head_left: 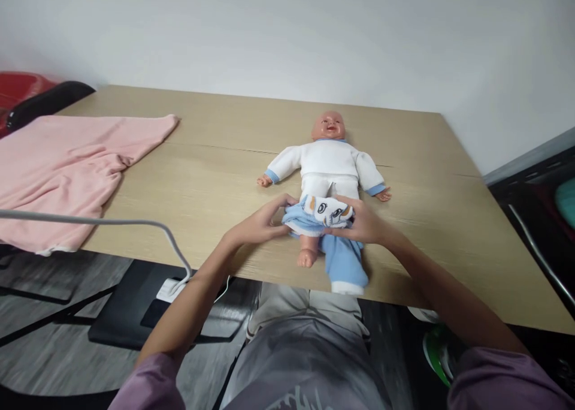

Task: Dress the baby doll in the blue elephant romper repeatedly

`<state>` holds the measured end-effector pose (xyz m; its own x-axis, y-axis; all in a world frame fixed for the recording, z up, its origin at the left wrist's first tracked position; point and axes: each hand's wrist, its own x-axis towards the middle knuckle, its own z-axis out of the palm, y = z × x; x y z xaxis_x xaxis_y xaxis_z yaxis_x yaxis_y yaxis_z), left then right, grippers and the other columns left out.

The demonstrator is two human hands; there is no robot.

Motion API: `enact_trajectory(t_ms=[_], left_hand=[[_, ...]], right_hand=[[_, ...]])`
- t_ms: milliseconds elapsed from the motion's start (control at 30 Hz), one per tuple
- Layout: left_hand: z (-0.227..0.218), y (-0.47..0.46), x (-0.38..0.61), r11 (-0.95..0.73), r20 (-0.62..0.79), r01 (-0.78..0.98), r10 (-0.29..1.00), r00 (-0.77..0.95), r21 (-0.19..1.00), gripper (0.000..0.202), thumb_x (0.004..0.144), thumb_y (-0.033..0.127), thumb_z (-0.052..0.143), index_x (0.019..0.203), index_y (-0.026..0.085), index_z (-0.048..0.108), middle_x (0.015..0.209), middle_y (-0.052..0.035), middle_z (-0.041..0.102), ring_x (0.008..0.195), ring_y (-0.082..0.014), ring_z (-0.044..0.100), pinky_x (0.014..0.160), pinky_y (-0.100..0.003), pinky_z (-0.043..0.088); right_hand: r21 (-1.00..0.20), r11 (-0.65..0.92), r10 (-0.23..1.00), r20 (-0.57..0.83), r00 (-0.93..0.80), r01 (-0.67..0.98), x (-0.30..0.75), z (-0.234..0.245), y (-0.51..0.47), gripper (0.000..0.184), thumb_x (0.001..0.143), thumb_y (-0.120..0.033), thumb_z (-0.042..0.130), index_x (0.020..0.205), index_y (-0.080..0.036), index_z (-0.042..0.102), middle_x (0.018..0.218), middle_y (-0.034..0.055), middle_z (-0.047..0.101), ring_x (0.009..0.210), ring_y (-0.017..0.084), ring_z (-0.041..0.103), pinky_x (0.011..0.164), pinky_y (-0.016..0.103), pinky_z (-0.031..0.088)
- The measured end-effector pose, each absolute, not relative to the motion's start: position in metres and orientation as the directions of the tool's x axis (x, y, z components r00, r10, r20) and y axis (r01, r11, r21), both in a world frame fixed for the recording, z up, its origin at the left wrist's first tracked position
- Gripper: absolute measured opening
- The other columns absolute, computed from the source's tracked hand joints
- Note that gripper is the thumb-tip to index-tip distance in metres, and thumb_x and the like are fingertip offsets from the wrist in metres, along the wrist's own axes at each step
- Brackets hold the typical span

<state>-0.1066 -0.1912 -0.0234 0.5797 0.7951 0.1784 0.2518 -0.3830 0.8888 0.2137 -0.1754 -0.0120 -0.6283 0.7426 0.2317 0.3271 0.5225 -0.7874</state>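
A baby doll point(330, 161) lies on its back on the table, head away from me, in a white top with blue cuffs and white lower clothing. Blue doll trousers point(344, 263) with a white cuff are around its lower legs; one bare foot point(307, 257) sticks out below the bunched leg. My left hand point(265, 221) pinches the bunched blue cloth at its left edge. On the other side, my right hand point(366, 221) grips the trousers beside a white patch printed with a cartoon face point(331, 211). Parts of the fingers are hidden by the cloth.
Pink long-sleeved or long-legged clothing point(85, 170) is spread on the left of the wooden table point(215, 176). A grey cable point(135, 221) crosses in front to a white plug point(171, 290) near a black chair seat point(121, 302). A white wall point(287, 38) stands behind.
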Motion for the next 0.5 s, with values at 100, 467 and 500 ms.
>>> enact_trajectory(t_ms=[100,467,500], left_hand=[[-0.019,-0.191,-0.11,-0.325,0.15,0.204,0.796,0.587,0.924,0.037,0.097,0.041,0.082,0.125,0.022,0.068,0.126,-0.0106,0.071,0.124,-0.0294,0.065,0.114,-0.046,0.052],[0.018,-0.15,-0.071,-0.536,0.329,0.322,0.79,0.517,0.781,0.033,0.113,0.047,0.058,0.132,0.022,0.064,0.135,-0.0132,0.068,0.129,-0.0283,0.064,0.117,-0.049,0.051],[0.026,-0.151,-0.062,-0.584,0.389,0.325,0.773,0.5,0.744,0.031,0.114,0.046,0.057,0.132,0.023,0.064,0.135,-0.0133,0.068,0.131,-0.0286,0.064,0.118,-0.05,0.051]], right_hand=[[-0.717,0.621,0.721,0.363,-0.59,0.318,0.227,-0.011,-0.181,0.038,0.091,-0.042,0.088,0.119,-0.024,0.07,0.12,0.0101,0.076,0.113,0.031,0.071,0.104,0.044,0.056],[-0.908,0.358,0.82,0.194,-0.538,0.219,0.249,-0.025,-0.183,0.038,0.098,-0.056,0.082,0.107,-0.026,0.061,0.098,0.0007,0.063,0.09,0.019,0.065,0.086,0.033,0.057],[-0.889,0.396,0.819,0.229,-0.527,0.229,0.249,-0.023,-0.184,0.037,0.098,-0.055,0.082,0.111,-0.027,0.063,0.103,0.0023,0.065,0.095,0.021,0.067,0.09,0.036,0.059]])
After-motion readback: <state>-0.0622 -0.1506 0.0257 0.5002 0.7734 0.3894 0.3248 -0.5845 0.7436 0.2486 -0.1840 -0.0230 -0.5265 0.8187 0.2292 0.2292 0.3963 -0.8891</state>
